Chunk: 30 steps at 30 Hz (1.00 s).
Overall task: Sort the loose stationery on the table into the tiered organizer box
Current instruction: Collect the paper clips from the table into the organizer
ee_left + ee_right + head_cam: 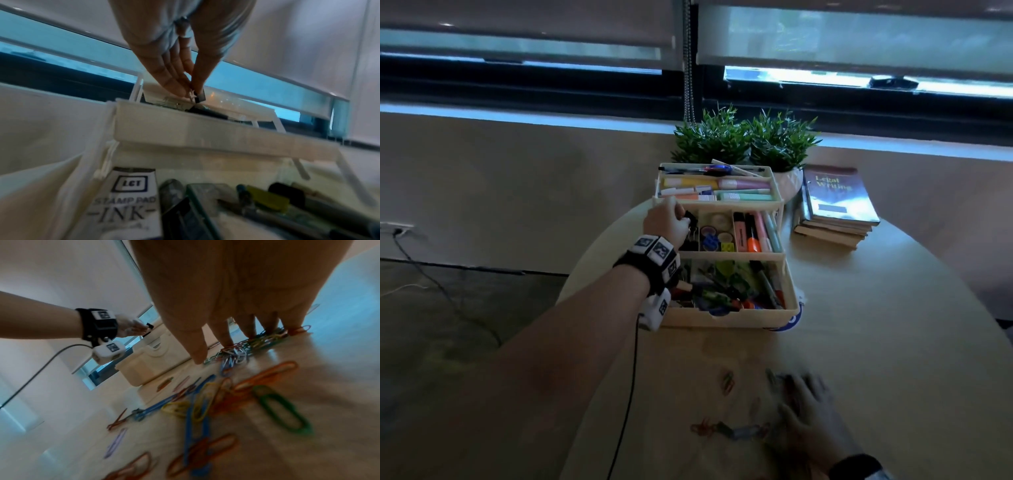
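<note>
Organizer box (726,317) cream; top tier holds pastel highlighters (717,190): yellow, pink, mint, peach. Middle tier: orange, pink and pale green markers (755,233), black binder clips (690,240). Left hand (666,222) pinches a black clip (199,97) with silver wire. Paper clips (236,395) on the tan table (893,342): blue, orange, green, yellow, lilac. Stamp pad ink box (127,204) white with navy print. Book (839,198) cover dark, probably maroon and blue, yellow title

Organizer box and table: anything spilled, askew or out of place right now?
Coloured paper clips lie scattered loose on the table, with the right hand spread over them. In the organizer box, the bottom tier is a jumble. The left hand pinches a black binder clip over the middle tier.
</note>
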### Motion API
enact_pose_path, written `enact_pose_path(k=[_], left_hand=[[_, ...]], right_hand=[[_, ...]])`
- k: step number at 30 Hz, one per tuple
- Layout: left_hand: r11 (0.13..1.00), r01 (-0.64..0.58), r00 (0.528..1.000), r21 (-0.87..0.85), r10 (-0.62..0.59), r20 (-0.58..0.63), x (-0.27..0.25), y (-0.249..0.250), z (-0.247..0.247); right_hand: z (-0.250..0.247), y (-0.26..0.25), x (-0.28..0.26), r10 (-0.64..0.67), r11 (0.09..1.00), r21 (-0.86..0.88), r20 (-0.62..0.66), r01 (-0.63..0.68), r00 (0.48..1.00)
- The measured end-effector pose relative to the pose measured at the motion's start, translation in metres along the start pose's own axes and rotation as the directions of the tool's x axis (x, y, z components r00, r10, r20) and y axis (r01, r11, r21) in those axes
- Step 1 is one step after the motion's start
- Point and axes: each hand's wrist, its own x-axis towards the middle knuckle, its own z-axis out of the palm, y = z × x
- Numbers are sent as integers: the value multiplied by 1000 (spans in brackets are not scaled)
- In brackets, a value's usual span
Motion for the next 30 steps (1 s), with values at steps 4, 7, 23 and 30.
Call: enact_pose_path(k=[4,7,23,30], left_hand=[[984,-102,993,149,92,71,12,-3,11],[972,-141,985,186,119,126,15,-4,11],[932,-344,797,-111,353,490,-140,-15,6],[964,-239,605,121,51,794,-182,-35,51]], right_hand=[[13,-11,-4,13,999,-46,46,-11,999],[19,-20,-11,-27,999,-44,72,31,997],[-22,-57,10,-104,994,-13,36,105,994],[-42,-48,35,-121,984,-131,-9,119,993]])
